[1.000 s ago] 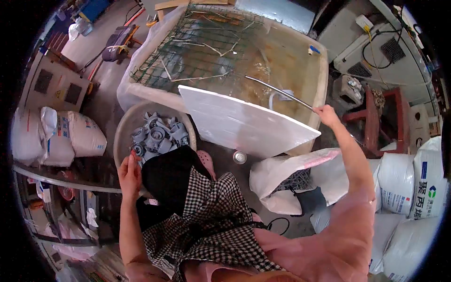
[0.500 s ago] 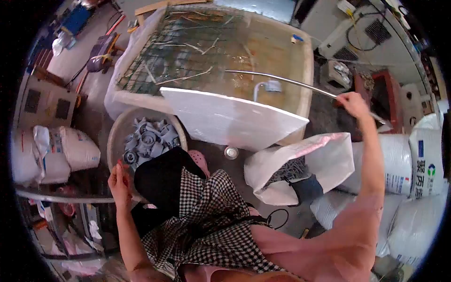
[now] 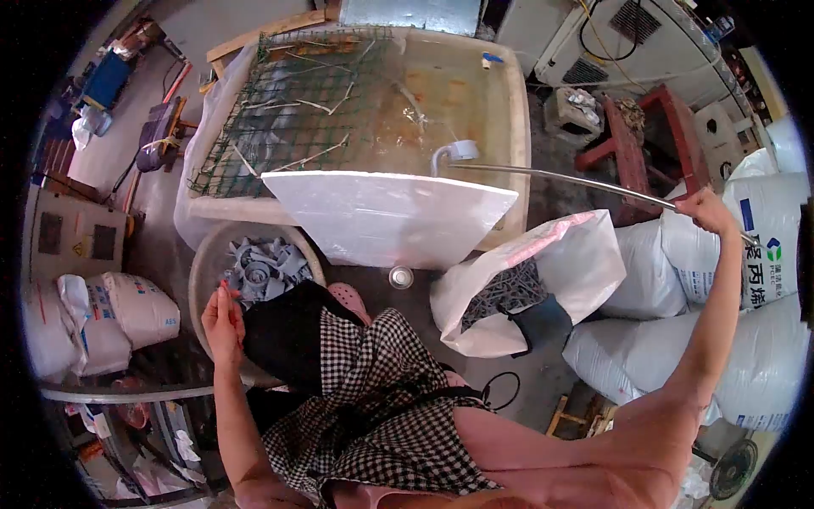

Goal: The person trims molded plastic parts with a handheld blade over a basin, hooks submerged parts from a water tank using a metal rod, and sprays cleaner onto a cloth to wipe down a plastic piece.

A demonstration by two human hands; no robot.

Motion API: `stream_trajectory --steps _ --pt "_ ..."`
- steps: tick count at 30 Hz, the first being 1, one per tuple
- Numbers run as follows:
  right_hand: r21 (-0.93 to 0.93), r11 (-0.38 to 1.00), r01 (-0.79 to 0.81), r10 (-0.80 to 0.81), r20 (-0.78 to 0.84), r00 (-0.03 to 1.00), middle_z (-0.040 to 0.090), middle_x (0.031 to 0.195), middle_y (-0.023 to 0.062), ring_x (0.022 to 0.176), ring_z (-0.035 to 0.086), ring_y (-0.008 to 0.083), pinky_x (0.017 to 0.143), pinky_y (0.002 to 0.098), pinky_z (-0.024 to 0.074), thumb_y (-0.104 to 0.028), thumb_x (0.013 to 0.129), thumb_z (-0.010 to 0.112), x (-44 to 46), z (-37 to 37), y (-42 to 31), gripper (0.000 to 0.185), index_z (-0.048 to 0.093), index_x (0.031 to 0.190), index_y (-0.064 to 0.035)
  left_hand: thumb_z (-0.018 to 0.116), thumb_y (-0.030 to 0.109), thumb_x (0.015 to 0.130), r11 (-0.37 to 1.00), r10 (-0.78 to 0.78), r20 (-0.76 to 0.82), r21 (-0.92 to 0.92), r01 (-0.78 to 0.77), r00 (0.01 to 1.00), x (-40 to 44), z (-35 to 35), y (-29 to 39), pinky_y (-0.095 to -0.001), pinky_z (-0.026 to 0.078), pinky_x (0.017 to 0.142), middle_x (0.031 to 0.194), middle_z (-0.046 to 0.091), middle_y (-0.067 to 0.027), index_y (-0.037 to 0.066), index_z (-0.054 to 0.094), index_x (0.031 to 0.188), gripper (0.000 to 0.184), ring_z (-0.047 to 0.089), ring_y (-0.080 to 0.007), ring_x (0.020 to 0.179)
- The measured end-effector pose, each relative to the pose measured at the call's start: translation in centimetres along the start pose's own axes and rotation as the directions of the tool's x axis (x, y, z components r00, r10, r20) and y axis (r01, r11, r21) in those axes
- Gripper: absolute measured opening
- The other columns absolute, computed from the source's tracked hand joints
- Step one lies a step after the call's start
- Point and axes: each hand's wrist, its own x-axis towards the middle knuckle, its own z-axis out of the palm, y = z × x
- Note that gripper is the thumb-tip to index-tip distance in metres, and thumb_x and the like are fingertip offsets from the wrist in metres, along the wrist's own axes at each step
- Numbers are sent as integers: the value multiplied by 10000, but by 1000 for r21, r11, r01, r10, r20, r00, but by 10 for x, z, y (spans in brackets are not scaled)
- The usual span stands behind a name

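A long metal rod (image 3: pixel 577 180) is gripped in my right hand (image 3: pixel 708 212), out to the right above the white sacks. Its far end reaches a grey fitting (image 3: pixel 462 151) at the water tank (image 3: pixel 519 119), near the top edge of a white board (image 3: pixel 390 216). My left hand (image 3: pixel 223 327) is pinched around a small red-handled tool, mostly hidden by the fingers, beside the round tub (image 3: pixel 203 263). Grey plastic fittings (image 3: pixel 264 267) are heaped in that tub. Green mesh (image 3: pixel 297 102) covers the tank's left part, with thin sticks on it.
An open white sack (image 3: pixel 593 254) of grey pieces stands right of my lap. Full white sacks (image 3: pixel 653 356) are piled at the right, others (image 3: pixel 140 310) at the left. A red metal frame (image 3: pixel 674 127) stands behind. A small can (image 3: pixel 400 276) is on the floor.
My right hand has moved right and slightly down, drawing the rod rightward across the tank. The grey fitting has shifted toward the board's top edge. The camera view has also shifted.
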Motion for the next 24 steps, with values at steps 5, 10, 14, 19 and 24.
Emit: stream_trajectory --steps 5,10,14,19,24 --pt "68 990 125 -116 -120 986 444 427 47 377 398 128 403 316 332 -283 775 638 16 38 14 376 592 587 39 458 339 913 1000 -14 -62 -5 13 998 0 -2 -2 -187 182 313 469 341 62 69 557 811 305 270 -18 337" --pt "162 983 83 -80 -25 997 435 424 44 375 391 111 383 297 307 -306 793 609 19 54 23 397 585 566 19 460 342 911 1000 -14 -30 21 15 999 -4 -6 -1 -188 181 313 464 342 66 68 559 816 306 267 -18 336" --pt "215 966 -142 125 91 988 430 419 28 341 369 99 348 287 281 -337 782 615 -6 42 17 372 631 606 -10 459 340 912 998 -5 -20 55 6 1000 -7 -6 1 -189 179 313 462 339 68 68 561 818 305 256 -18 335" --pt "201 971 -130 120 63 991 409 408 8 324 353 89 329 257 256 -356 783 611 -7 54 36 368 637 634 -20 472 344 906 997 -27 -42 69 30 999 -3 -5 -2 -184 174 319 468 331 72 73 566 820 300 250 -12 343" --pt "171 979 -115 122 -33 992 457 435 65 370 420 131 388 310 323 -322 793 612 6 87 53 380 643 648 27 485 345 900 998 -23 -29 58 25 999 -3 -4 0 -178 169 326 475 332 76 80 573 810 294 248 -4 350"
